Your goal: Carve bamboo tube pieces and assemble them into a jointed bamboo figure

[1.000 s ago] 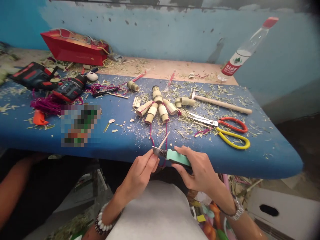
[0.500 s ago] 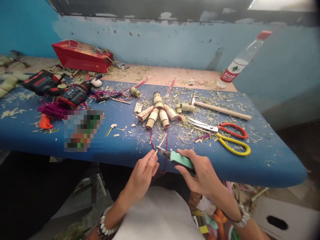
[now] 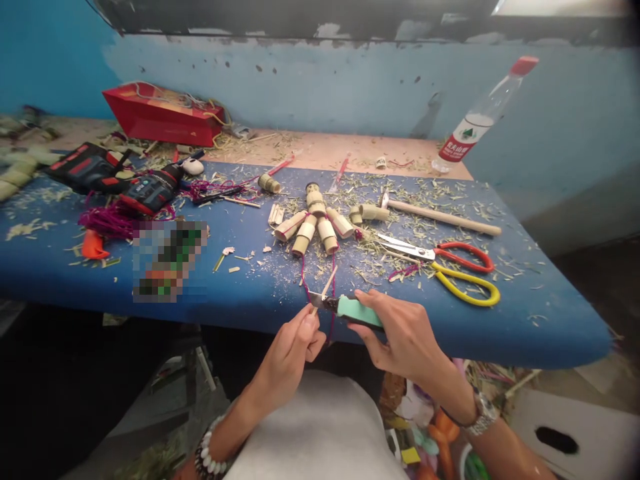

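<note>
Between the thumb and fingers of my left hand (image 3: 295, 340) is a thin wooden stick (image 3: 327, 285), its far end pointing away from me. My right hand (image 3: 400, 327) is closed round the mint-green handle of a utility knife (image 3: 357, 311). The knife's blade lies across the stick, just beyond my left fingertips. Beyond my hands a jointed bamboo figure (image 3: 316, 217) lies on the blue table (image 3: 240, 287). Purple cords run from its two lower pieces towards me, passing near the stick and under the knife.
Right of the figure lie scissors (image 3: 425, 253) with red and yellow handles and a hammer (image 3: 440, 217). A water bottle (image 3: 463, 140) leans at the back right. Left are a cordless drill (image 3: 153, 189), purple cord (image 3: 107, 220) and a red paper bag (image 3: 163, 117). Bamboo shavings are scattered about.
The knife blade has shifted slightly left over the stick, and my right hand has come a little closer to my left. My left hand has dropped slightly; the stick's far part shows more.
</note>
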The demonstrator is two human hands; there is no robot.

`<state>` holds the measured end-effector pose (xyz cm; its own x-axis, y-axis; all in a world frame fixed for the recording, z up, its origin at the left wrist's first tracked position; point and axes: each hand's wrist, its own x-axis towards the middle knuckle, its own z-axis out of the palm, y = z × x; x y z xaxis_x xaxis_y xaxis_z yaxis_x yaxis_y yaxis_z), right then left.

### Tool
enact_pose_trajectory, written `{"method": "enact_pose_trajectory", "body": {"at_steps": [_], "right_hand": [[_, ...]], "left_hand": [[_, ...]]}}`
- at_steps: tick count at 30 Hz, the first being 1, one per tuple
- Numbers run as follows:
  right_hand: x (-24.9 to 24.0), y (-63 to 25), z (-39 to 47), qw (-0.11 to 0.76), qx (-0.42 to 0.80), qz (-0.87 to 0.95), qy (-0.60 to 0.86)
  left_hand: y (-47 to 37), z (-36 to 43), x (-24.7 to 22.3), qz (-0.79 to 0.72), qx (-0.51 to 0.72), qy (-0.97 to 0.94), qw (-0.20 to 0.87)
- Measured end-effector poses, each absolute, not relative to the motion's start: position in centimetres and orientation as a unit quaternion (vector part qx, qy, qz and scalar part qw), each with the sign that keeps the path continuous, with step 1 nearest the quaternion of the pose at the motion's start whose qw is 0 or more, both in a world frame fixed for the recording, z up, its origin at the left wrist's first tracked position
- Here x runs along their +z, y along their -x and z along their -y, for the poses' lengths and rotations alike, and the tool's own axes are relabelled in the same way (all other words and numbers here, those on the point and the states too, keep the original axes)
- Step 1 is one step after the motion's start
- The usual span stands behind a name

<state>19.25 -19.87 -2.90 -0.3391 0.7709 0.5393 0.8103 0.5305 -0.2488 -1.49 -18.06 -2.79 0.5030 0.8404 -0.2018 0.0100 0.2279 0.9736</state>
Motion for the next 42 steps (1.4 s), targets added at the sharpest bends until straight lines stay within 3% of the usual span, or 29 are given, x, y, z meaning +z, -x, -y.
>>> {"method": "enact_pose_trajectory", "body": {"at_steps": [4, 9, 16, 23, 42], "right_hand": [[-2.7, -20.2, 19.1, 0.303, -0.059, 0.816, 0.489], [-2.5, -25.2, 17.3, 0.318, -0.197, 0.668, 0.644], [-2.9, -22.3, 19.3, 0.372, -0.049, 0.732, 0.569], [-4.1, -18.8, 20.4, 0.342, 0.011, 0.791, 0.508], [-3.6, -21.6, 18.0, 0.32, -0.091, 0.799, 0.501]], "left_hand": [[1.5, 18.4, -3.0, -0.398, 0.308, -0.532, 0.681], [1.8, 18.5, -3.8, -0.402, 0.329, -0.514, 0.683], [1.6, 15.7, -3.4, -0.395, 0.36, -0.531, 0.658], [0.9, 17.0, -2.4, -0.382, 0.36, -0.506, 0.684], [1.2, 17.7, -2.9, -0.429, 0.345, -0.453, 0.701]]}}
